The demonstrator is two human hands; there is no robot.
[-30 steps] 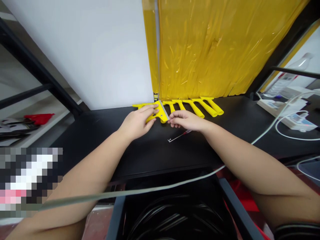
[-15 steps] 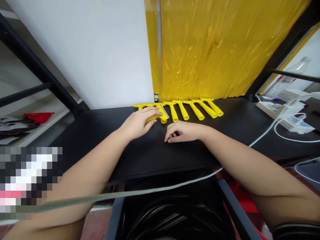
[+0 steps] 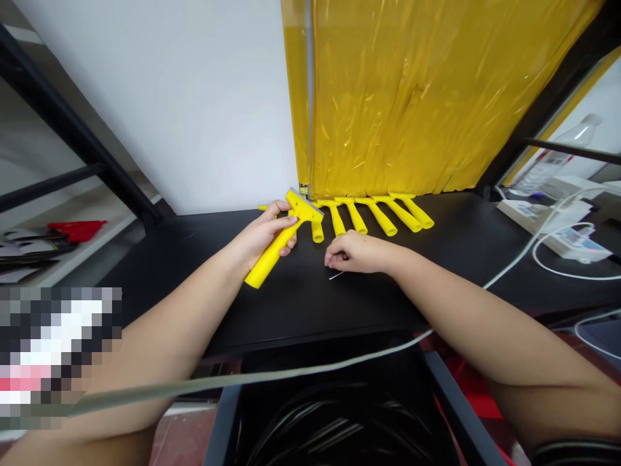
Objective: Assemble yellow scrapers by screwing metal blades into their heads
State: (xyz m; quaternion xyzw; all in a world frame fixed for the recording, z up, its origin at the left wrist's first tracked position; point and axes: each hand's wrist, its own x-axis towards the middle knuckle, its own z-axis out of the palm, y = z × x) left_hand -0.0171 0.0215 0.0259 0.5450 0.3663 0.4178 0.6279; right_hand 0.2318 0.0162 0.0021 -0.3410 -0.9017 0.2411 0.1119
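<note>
My left hand (image 3: 269,236) is closed around the handle of a yellow scraper (image 3: 269,259), whose wide head with a grey blade edge points up and to the right. The scraper's handle slants down toward me above the black table (image 3: 286,310). My right hand (image 3: 352,251) has its fingers curled together low over the table, to the right of that scraper. A thin pale stick (image 3: 336,276) pokes out from under its fingers; its other end is hidden. Behind both hands several more yellow scrapers (image 3: 383,217) lie in a row, handles toward me.
A white panel (image 3: 194,103) and a yellow plastic-covered panel (image 3: 388,97) stand along the back edge. At the right are a power strip (image 3: 557,230), white cables (image 3: 524,249) and a clear bottle (image 3: 553,158). A pale cord (image 3: 301,369) crosses in front of the table.
My left hand has lifted the scraper from the row and turned it, so its handle now points toward me. My right hand's fingers have drawn together, and the thin stick now shows below them.
</note>
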